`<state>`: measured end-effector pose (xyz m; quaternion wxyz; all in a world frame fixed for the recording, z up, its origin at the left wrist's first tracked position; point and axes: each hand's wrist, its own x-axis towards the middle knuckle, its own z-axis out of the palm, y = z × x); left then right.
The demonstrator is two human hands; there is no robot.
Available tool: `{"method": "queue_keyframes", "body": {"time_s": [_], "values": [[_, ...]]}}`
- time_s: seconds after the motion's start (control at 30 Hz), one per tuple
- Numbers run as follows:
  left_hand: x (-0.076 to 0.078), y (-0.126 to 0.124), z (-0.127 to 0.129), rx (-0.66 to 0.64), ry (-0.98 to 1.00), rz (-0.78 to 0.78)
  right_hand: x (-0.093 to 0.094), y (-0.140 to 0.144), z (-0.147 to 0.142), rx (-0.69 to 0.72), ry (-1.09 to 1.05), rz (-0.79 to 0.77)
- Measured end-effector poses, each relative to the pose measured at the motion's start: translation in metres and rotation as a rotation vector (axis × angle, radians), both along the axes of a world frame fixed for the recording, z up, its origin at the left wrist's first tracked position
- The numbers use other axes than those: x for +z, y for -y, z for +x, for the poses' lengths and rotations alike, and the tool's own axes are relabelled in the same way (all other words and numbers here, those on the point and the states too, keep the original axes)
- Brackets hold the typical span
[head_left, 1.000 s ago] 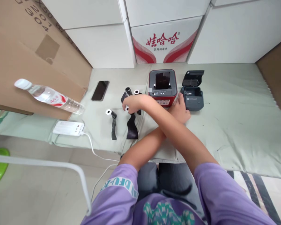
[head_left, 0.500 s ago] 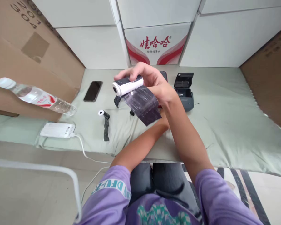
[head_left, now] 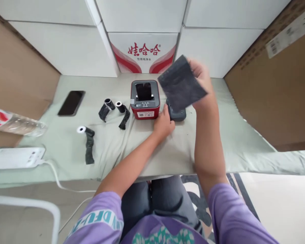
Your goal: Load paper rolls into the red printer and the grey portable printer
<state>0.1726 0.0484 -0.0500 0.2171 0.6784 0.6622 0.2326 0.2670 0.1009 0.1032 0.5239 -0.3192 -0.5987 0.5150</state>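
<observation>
My right hand [head_left: 202, 79] is raised above the bedding, closed on a roll of black paper whose loose end, a broad black sheet [head_left: 181, 84], hangs in front of it. The core of the roll is hidden behind the sheet. Below that sheet sits a small dark grey printer [head_left: 178, 116], its upper part covered from view. My left hand [head_left: 164, 124] grips its front left corner with curled fingers. Just left of that hand stands a red and grey printer [head_left: 145, 101], black paper sticking out of its top slot.
Several small rolls with black tails, such as the nearest roll [head_left: 89, 142], lie on the green cloth [head_left: 147, 159]. Further left are a phone [head_left: 71, 103], a plastic bottle [head_left: 17, 123] and a white power bank [head_left: 16, 158] with a cable. Boxes [head_left: 143, 52] line the back.
My right hand has moved right with the roll and turned it, so the black sheet faces me. The view has shifted right, and my left hand and the red printer now show clearly.
</observation>
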Motion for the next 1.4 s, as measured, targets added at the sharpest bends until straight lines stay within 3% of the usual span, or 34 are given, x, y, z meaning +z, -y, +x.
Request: {"method": "queue_keyframes", "body": {"time_s": [0.1, 0.2, 0.37, 0.47, 0.6, 0.77, 0.87, 0.97, 1.1, 1.4], "values": [[-0.003, 0.001, -0.001, 0.004, -0.016, 0.012, 0.004, 0.000, 0.019, -0.132, 0.213, 0.024], [-0.002, 0.002, 0.000, 0.014, -0.014, 0.017, 0.007, -0.001, 0.025, -0.229, 0.306, -0.047], [0.003, 0.003, -0.001, 0.012, 0.000, -0.022, 0.008, -0.002, 0.027, -0.258, 0.351, -0.079], [0.003, 0.003, -0.002, 0.001, 0.005, -0.015, 0.001, -0.010, 0.034, -0.251, 0.367, 0.000], [0.002, 0.003, -0.002, -0.012, 0.012, 0.026, -0.025, -0.035, 0.049, -0.190, 0.393, 0.159], [0.005, 0.004, -0.001, 0.018, 0.005, 0.006, -0.081, -0.058, 0.070, -0.010, 0.577, 0.188], [0.004, 0.004, 0.000, 0.016, 0.009, 0.006, -0.109, -0.058, 0.079, -0.042, 0.650, 0.180], [0.001, 0.002, 0.000, 0.014, 0.005, 0.021, -0.124, -0.055, 0.081, -0.135, 0.682, 0.253], [-0.002, 0.001, -0.001, 0.010, -0.005, 0.019, -0.128, -0.053, 0.076, -0.175, 0.809, 0.357], [-0.004, 0.001, -0.002, 0.007, 0.013, 0.057, -0.118, -0.047, 0.067, -0.159, 0.897, 0.354]]}}
